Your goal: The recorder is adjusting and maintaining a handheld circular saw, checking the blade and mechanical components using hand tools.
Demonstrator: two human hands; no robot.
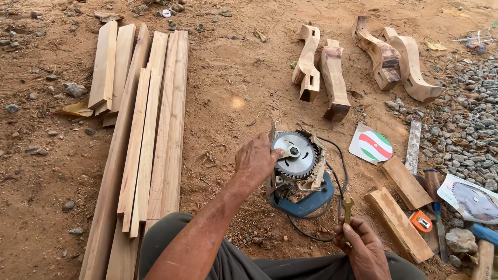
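A blue circular saw (pixel 306 199) lies on its side on the sandy ground, its toothed round blade (pixel 294 155) facing up. My left hand (pixel 257 162) rests on the blade's left edge, fingers pinching near the centre nut. My right hand (pixel 363 249), lower right, grips a small brass-coloured open-end spanner (pixel 347 206) that points up towards the saw. A black cord (pixel 337 171) loops around the saw's right side.
Long planks (pixel 150 129) lie to the left. Four carved wooden legs (pixel 332 72) lie beyond the saw. To the right are two short wood blocks (pixel 399 207), an orange tape measure (pixel 421 221), a metal ruler (pixel 413 145), a packaged spare blade (pixel 473 199) and grey gravel (pixel 467 119).
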